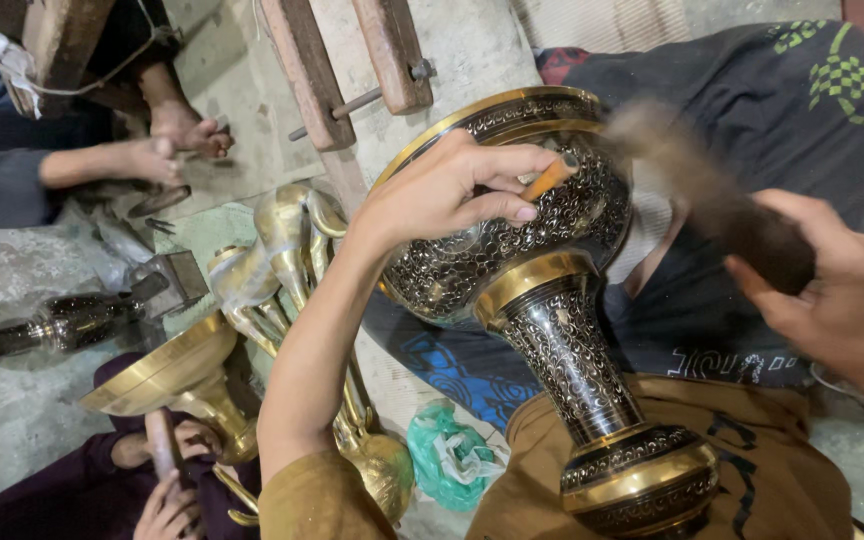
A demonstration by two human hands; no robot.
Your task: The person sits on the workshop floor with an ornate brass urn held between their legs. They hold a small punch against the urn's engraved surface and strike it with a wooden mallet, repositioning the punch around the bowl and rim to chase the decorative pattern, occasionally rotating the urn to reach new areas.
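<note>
The brass vase (542, 300), engraved black and gold, lies tilted across the middle of the frame: its wide bowl sits at upper centre, and its long axis runs down to the lower right, where the banded foot rests on the person's lap.

The left hand (442, 190) lies on the bowl's shoulder, fingers curled shut around a small orange-handled chisel (550, 178) whose tip meets the patterned surface just right of the fingertips. This hand is the nearer of the 2 to the vase and touches it.

The right hand (842, 290), at the right edge, is closed around the dark handle of a mallet (712, 195). The mallet's head is blurred with motion, so its exact position above the chisel is hard to fix; it seems to hang just right of the chisel's end, apart from the bowl.

At lower left, another person's hands (167, 490) hold a plain brass funnel-shaped piece (167, 375), with curved brass spouts (292, 240) beside it. A dark engraved stem (52, 325) lies on the floor at the left, and a green plastic bag (449, 458) sits at lower centre. A 3rd person's hand (147, 160) works at upper left.
</note>
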